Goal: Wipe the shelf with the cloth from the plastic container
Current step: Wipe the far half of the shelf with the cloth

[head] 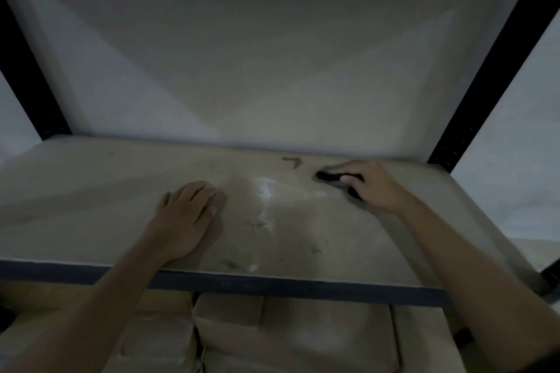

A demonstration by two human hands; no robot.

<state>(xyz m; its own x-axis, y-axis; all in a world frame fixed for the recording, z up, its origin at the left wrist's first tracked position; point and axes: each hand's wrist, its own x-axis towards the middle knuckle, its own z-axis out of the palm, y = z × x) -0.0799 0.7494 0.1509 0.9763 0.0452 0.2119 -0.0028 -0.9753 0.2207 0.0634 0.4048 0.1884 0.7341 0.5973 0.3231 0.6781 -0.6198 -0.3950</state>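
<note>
Right now the right hand (pixel 371 183) is pressing down on a dark cloth (pixel 333 177) at the back right of the shelf (pixel 91 191), with its fingers curled over the cloth and holding it. The left hand (pixel 186 215) is lying flat and open on the shelf, holding nothing, well apart from the right one. The cloth could be slipping out from under the fingers if the hand is pushing too fast, because only a small bit is showing. It could also be smearing the white patch (pixel 266 191) and the dark marks (pixel 292 161) around instead of lifting them. The leaning left hand could be leaving prints on the dusty board. Counting: two hands, one cloth, one shelf board, two black posts (pixel 30 76) at the back, and some brown boxes (pixel 297 333) underneath, too dim to count. No plastic container is showing.
</note>
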